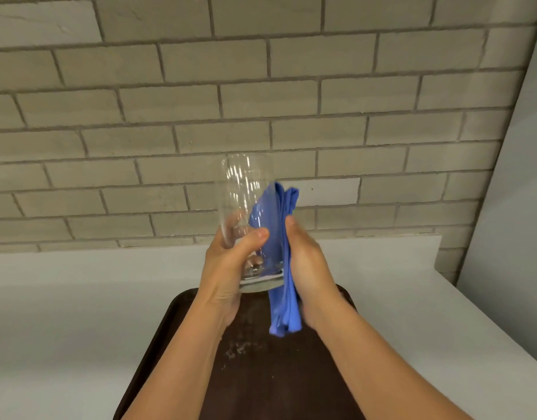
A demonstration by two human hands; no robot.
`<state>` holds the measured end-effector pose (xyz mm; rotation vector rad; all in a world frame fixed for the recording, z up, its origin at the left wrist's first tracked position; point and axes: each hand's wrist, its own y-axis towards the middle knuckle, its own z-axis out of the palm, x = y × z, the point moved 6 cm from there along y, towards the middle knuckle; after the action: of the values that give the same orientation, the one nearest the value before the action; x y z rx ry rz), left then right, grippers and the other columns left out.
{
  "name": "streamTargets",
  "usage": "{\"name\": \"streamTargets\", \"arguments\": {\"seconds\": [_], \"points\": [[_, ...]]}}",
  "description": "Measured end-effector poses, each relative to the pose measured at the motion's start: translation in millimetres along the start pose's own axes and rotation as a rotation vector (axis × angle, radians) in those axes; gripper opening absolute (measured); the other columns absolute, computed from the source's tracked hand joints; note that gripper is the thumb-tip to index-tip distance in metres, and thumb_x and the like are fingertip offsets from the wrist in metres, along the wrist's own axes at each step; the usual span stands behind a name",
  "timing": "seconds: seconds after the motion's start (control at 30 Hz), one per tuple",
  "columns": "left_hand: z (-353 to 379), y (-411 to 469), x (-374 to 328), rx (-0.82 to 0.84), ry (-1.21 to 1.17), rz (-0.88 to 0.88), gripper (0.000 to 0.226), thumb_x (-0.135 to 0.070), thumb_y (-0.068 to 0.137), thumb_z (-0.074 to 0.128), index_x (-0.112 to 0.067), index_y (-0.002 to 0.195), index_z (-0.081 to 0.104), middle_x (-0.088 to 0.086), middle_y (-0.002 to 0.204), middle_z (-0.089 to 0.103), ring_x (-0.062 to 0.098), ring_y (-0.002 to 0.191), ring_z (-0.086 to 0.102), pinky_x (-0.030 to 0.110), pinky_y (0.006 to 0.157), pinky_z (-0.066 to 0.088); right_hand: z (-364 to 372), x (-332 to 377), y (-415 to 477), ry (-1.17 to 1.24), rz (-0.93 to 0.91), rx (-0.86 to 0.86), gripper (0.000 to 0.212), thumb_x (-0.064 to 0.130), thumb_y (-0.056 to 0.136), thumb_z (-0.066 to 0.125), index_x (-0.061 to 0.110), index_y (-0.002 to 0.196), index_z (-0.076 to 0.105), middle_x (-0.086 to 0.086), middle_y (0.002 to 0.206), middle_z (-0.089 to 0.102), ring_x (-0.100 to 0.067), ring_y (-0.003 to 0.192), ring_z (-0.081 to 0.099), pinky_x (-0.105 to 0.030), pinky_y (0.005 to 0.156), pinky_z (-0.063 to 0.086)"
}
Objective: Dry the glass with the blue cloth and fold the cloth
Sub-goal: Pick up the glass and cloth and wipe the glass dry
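Glass (246, 219) is up over the tray (182, 322), gripped by the left hand (228, 268). Right hand (306, 265) presses the bunched cloth (279, 237) on its side. Best to turn it slowly and hold tight.

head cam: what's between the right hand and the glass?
The blue cloth, bunched, pressed by the right hand against the glass; head view.
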<state>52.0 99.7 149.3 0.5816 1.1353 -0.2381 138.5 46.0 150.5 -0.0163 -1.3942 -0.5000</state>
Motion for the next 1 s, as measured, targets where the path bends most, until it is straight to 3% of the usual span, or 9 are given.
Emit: {"name": "streamTargets", "arguments": {"seconds": [0.1, 0.17, 0.27, 0.33, 0.43, 0.67, 0.83, 0.93, 1.0], "points": [[-5.7, 6.6, -2.0, -0.056, 0.038, 0.015, 0.053, -0.025, 0.053, 0.076, -0.032, 0.104, 0.064, -0.011, 0.080, 0.070, 0.003, 0.071, 0.068, 0.022, 0.062, 0.053, 2.4, -22.4, -21.6, -0.025, 0.004, -0.058, 0.027, 0.041, 0.091, 0.036, 0.039, 0.108, 0.058, 0.007, 0.108, 0.067, -0.008, 0.100, 0.062, -0.029, 0.093, 0.047], [-5.1, 3.7, 2.3, -0.045, 0.076, -0.012, 0.049, -0.030, 0.055, 0.074, -0.035, 0.103, 0.062, -0.015, 0.082, 0.071, 0.005, 0.081, 0.066, 0.026, 0.070, 0.052, 3.1, -15.3, -24.9, -0.066, -0.092, -0.059, 0.023, 0.040, 0.091, 0.035, 0.054, 0.102, 0.050, 0.023, 0.105, 0.065, 0.007, 0.099, 0.058, -0.012, 0.086, 0.045], [3.2, -7.3, 16.0, 0.022, 0.061, -0.096, 0.059, -0.036, 0.052, 0.073, -0.033, 0.109, 0.059, -0.002, 0.100, 0.070, 0.020, 0.096, 0.064, 0.036, 0.080, 0.052, -1.1, 10.5, -14.0, -0.145, -0.216, -0.064, 0.027, 0.035, 0.092, 0.035, 0.054, 0.109, 0.045, 0.039, 0.092, 0.060, 0.018, 0.093, 0.054, 0.001, 0.074, 0.041], [8.0, -12.1, 22.9, 0.065, 0.012, -0.134, 0.054, -0.033, 0.057, 0.072, -0.027, 0.110, 0.060, 0.003, 0.101, 0.070, 0.022, 0.094, 0.066, 0.035, 0.074, 0.054, -5.4, 25.2, -1.8, -0.162, -0.253, -0.072, 0.031, 0.034, 0.093, 0.035, 0.039, 0.122, 0.045, 0.026, 0.103, 0.059, 0.008, 0.099, 0.056, -0.009, 0.085, 0.045], [8.5, -10.3, 23.5, 0.072, -0.013, -0.114, 0.035, -0.028, 0.060, 0.071, -0.027, 0.095, 0.065, 0.001, 0.093, 0.071, 0.021, 0.088, 0.067, 0.035, 0.075, 0.054, -9.6, 18.7, 3.3, -0.125, -0.161, -0.065, 0.025, 0.037, 0.093, 0.034, 0.035, 0.107, 0.055, 0.008, 0.098, 0.065, -0.008, 0.091, 0.063, -0.024, 0.082, 0.050], [-8.5, -3.3, 28.0, -0.072, 0.020, -0.058, 0.057, -0.027, 0.061, 0.070, -0.021, 0.116, 0.057, 0.005, 0.094, 0.064, 0.022, 0.088, 0.064, 0.038, 0.083, 0.050, -11.8, -28.7, -27.6, -0.126, 0.087, -0.093, 0.023, 0.035, 0.092, 0.039, 0.033, 0.090, 0.062, -0.009, 0.098, 0.069, -0.024, 0.091, 0.066, -0.035, 0.084, 0.052], [-26.5, -7.9, 38.1, -0.070, 0.016, -0.105, 0.061, -0.025, 0.062, 0.071, -0.027, 0.120, 0.055, -0.008, 0.081, 0.063, 0.019, 0.081, 0.063, 0.035, 0.078, 0.051, -23.0, -42.1, -47.9, -0.193, 0.160, -0.017, 0.022, 0.021, 0.090, 0.049, 0.033, 0.087, 0.067, 0.001, 0.090, 0.073, -0.014, 0.084, 0.068, -0.028, 0.077, 0.054], [-31.4, -14.7, 40.6, 0.059, -0.244, -0.187, 0.058, -0.024, 0.048, 0.081, -0.026, 0.104, 0.067, -0.005, 0.076, 0.072, 0.014, 0.069, 0.069, 0.029, 0.060, 0.057, -39.7, -34.8, -55.3, -0.102, 0.157, -0.016, 0.027, 0.017, 0.088, 0.051, 0.037, 0.084, 0.069, 0.004, 0.087, 0.076, -0.012, 0.083, 0.070, -0.022, 0.066, 0.054], [-31.2, -21.5, 44.8, 0.117, -0.413, -0.253, 0.066, -0.031, 0.034, 0.089, -0.019, 0.096, 0.072, 0.003, 0.077, 0.074, 0.016, 0.066, 0.070, 0.030, 0.056, 0.057, -53.5, -22.2, -56.5, -0.071, 0.063, -0.115, 0.025, 0.020, 0.086, 0.052, 0.039, 0.088, 0.068, 0.009, 0.089, 0.075, -0.009, 0.085, 0.069, -0.027, 0.072, 0.055]]}}
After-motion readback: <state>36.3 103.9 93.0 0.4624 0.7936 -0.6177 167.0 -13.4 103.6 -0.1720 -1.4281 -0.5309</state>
